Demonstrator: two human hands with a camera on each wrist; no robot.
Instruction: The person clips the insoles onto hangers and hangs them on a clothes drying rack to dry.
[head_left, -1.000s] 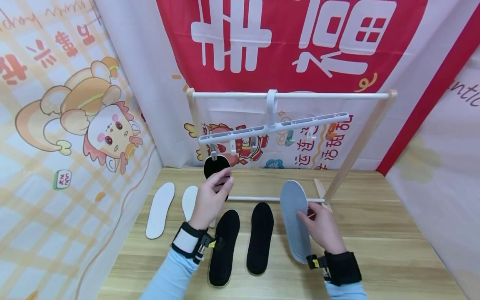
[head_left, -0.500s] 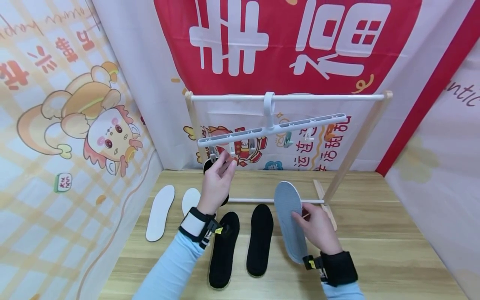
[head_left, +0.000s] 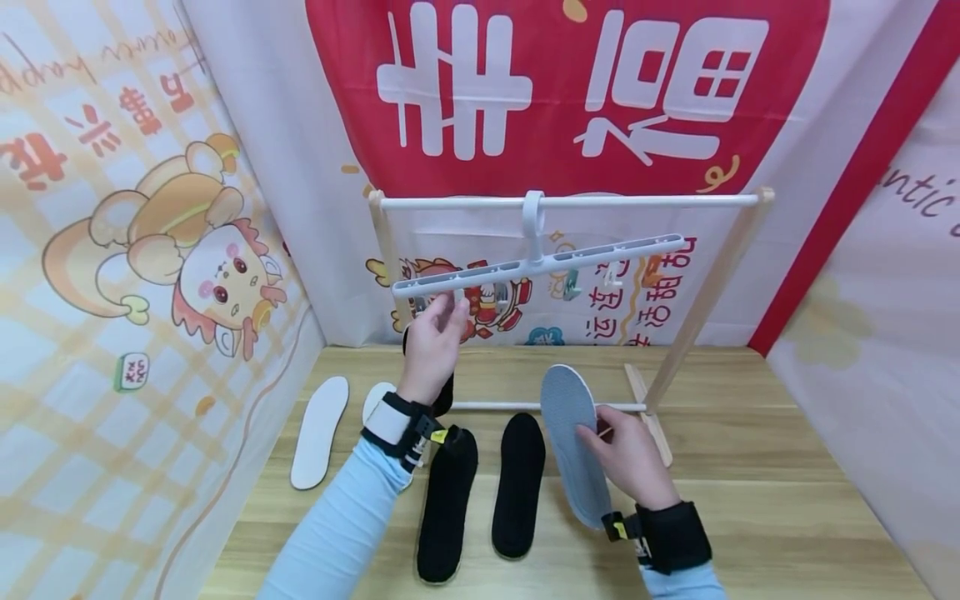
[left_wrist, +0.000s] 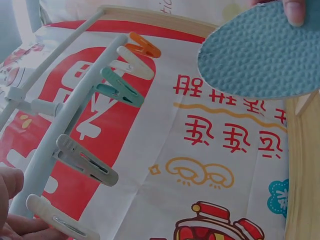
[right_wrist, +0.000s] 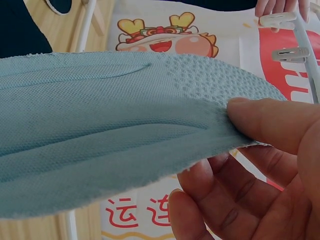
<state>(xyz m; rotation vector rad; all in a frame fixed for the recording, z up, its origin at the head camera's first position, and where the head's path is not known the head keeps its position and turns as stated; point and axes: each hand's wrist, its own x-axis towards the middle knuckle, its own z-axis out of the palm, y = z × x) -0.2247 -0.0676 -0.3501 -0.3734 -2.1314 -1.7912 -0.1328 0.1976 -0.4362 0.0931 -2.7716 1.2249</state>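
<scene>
A grey-blue insole (head_left: 573, 446) is held tilted above the table, its upper end toward the rack. My right hand (head_left: 633, 454) pinches its edge, thumb on the textured face and fingers behind, as the right wrist view shows. My left hand (head_left: 431, 350) is raised at the left end of the white clip hanger (head_left: 600, 252). Its fingers are around a white clothespin (left_wrist: 60, 220) there, which hangs from the bar with nothing clamped in it. A black insole (head_left: 444, 396) hangs behind this hand, mostly hidden by it.
The hanger hooks over a rack's white top rail (head_left: 637, 201). Grey (left_wrist: 87, 165), green (left_wrist: 120, 90) and orange (left_wrist: 145, 45) clothespins hang along it. Two black insoles (head_left: 517, 483) lie in front on the table (head_left: 772, 517); white insoles (head_left: 320, 433) lie at the left.
My left hand has risen from the hanging black insole to the neighbouring white clothespin. The right hand has shifted slightly left with the grey-blue insole.
</scene>
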